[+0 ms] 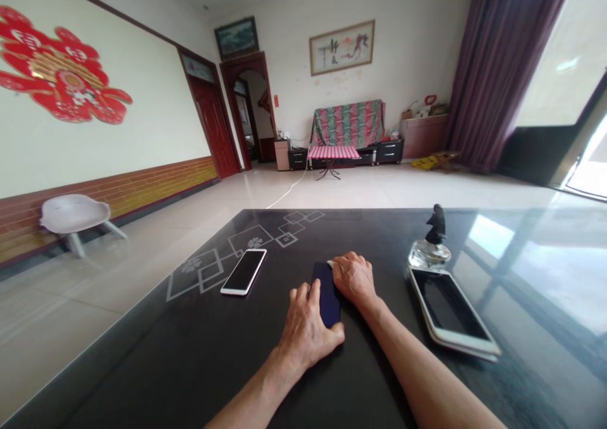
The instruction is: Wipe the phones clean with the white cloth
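Observation:
A dark blue, flat, phone-sized rectangle (329,299) lies on the black tabletop in front of me. My left hand (308,324) grips it, with fingers along its left edge and the thumb by its lower right corner. At its upper right corner, my right hand (353,278) is closed, its fingers curled down against the edge. A small white tip, like tissue (331,263), pokes out from under those fingers; most of it is hidden. Left of my hands rests a white-framed phone (244,272), screen up.
A tablet (453,309) with a pale frame lies at the right of the glossy table (190,353), on something pale. Just behind it stands a clear glass bottle (429,254) with a black spray top. A white chair (76,215) is on the floor to the left.

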A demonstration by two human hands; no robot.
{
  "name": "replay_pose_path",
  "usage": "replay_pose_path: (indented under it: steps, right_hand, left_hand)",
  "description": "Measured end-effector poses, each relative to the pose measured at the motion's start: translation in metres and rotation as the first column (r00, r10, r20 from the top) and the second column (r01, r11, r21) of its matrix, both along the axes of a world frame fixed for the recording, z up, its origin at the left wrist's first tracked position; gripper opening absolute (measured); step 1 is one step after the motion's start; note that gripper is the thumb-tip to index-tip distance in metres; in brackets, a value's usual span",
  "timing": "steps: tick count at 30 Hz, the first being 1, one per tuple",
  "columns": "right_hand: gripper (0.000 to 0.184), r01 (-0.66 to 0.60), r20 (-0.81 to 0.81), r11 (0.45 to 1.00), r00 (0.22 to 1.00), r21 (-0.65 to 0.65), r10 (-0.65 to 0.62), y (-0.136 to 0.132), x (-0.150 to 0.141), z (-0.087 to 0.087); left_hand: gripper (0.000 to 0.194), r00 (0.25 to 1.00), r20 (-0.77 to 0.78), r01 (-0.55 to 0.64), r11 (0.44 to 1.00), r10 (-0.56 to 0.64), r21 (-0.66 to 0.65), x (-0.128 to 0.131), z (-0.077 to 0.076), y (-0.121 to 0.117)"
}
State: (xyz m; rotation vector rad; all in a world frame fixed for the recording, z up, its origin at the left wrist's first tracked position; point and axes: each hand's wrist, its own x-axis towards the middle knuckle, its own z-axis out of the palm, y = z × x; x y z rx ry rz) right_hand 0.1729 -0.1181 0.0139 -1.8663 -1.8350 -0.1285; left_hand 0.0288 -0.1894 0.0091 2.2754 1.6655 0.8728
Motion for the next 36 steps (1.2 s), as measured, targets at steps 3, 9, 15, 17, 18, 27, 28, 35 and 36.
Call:
replay_pose_path:
  steps: [3,9,15,17,18,27,28,35,36]
  right_hand:
    - [0.029,0.009,-0.004,1.000,1.000,0.000,-0.009,0.000,0.000,0.001]
    - [0.026,0.041,-0.018,0.999,0.999,0.004,-0.041,-0.004,0.003,0.005]
    - [0.026,-0.021,-0.008,0.999,1.000,0.026,0.021,-0.006,0.005,0.006]
    - [0.027,-0.052,-0.003,0.998,0.999,0.034,0.052,-0.005,0.005,0.005]
    - [0.027,-0.069,-0.001,0.997,0.998,0.038,0.069,-0.004,0.005,0.005]
    - [0.026,-0.216,0.015,0.973,0.976,0.076,0.216,-0.002,0.005,0.003]
    - [0.026,-0.221,0.015,0.972,0.975,0.082,0.220,-0.002,0.004,0.003]
    - [0.025,-0.242,0.023,0.965,0.970,0.105,0.241,-0.009,0.002,0.002]
    - [0.025,-0.248,0.024,0.963,0.969,0.106,0.247,-0.011,0.003,0.002]
  left_hand:
    - [0.080,1.000,-0.002,0.004,1.000,-0.004,0.025,0.000,-0.001,0.000]
    - [0.078,0.998,-0.040,0.041,0.999,-0.039,0.030,-0.004,0.004,0.000]
    - [0.082,0.969,-0.062,0.238,0.971,-0.239,-0.025,-0.039,0.009,0.020]
    - [0.084,0.954,-0.026,0.299,0.953,-0.300,-0.050,-0.052,0.009,0.030]
    - [0.083,0.956,-0.012,0.293,0.955,-0.294,-0.048,-0.057,0.008,0.034]
    - [0.075,0.986,0.088,0.148,0.988,-0.143,-0.052,-0.067,0.006,0.040]
    - [0.075,0.984,0.108,0.151,0.986,-0.143,-0.070,-0.069,0.007,0.040]
    - [0.074,0.979,0.146,0.156,0.985,-0.144,-0.076,-0.072,0.008,0.044]
    - [0.073,0.978,0.143,0.160,0.985,-0.149,-0.067,-0.072,0.007,0.044]
